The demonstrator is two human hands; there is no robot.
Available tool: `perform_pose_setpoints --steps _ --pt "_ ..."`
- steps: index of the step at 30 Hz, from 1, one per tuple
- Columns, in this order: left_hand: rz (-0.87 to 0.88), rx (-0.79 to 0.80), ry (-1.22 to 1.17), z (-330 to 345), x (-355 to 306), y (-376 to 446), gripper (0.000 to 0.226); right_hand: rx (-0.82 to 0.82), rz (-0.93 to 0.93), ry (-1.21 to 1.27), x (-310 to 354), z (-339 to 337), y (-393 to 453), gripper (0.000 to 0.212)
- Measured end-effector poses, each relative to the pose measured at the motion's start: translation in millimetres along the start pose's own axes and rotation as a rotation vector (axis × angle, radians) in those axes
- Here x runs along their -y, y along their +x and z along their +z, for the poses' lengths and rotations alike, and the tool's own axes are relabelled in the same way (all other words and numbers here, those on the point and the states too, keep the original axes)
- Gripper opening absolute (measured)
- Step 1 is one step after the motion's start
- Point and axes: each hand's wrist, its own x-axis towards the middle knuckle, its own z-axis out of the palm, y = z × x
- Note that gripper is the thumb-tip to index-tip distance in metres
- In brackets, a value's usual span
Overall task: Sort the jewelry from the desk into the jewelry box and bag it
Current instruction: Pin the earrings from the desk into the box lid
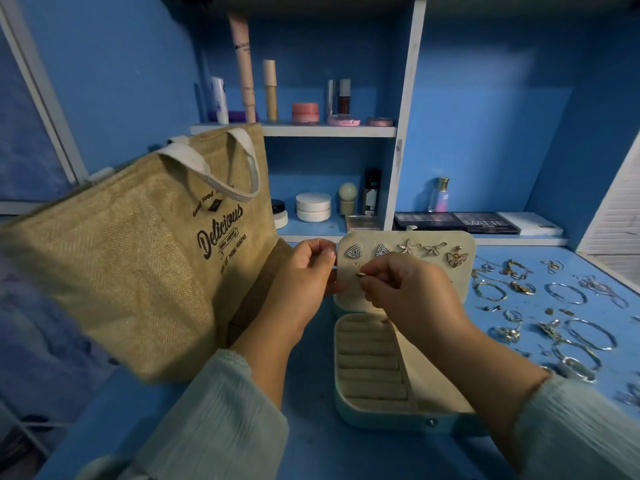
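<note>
An open pale jewelry box (381, 415) stands on the blue desk, its lid (464, 244) upright with several earrings pinned along the top row. My right hand (408, 292) pinches a small earring (361, 274) against the lid's inner panel. Gripping the lid's left edge, my left hand (304, 271) has its fingers curled round it. Loose rings, bangles and earrings (554, 317) lie scattered on the desk to the right. A burlap tote bag (138, 258) printed "Delicious" stands at the left.
Shelves behind hold cosmetics: tubes and jars (304, 112) above, white jars (313, 206) below. Makeup palettes (457, 221) and a perfume bottle (440, 195) sit at the back right. The desk's edge (104, 427) drops off at the lower left.
</note>
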Motion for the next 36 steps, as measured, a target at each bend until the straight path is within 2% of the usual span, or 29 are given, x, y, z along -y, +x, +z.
perform_pose_setpoints --steps 6,10,22,27,31,36 --pt "0.013 0.018 -0.02 0 1 0 0.014 -0.005 0.007 0.01 0 7 1 0.026" --pt "0.016 0.028 -0.034 0 2 0 0.013 -0.041 0.009 0.003 0 8 2 0.014" --pt "0.047 0.064 -0.067 -1 3 -2 0.011 -0.159 -0.023 -0.165 10 8 1 0.001" --pt "0.04 0.08 -0.118 0 1 -3 0.009 -0.188 -0.012 -0.314 15 6 0 0.032" --pt "0.024 0.097 -0.121 -2 0 -3 0.01 -0.15 0.024 -0.381 18 1 -2 0.062" --pt "0.018 0.141 -0.119 -5 -3 -5 0.01 -0.107 0.009 -0.382 18 -2 -7 0.054"
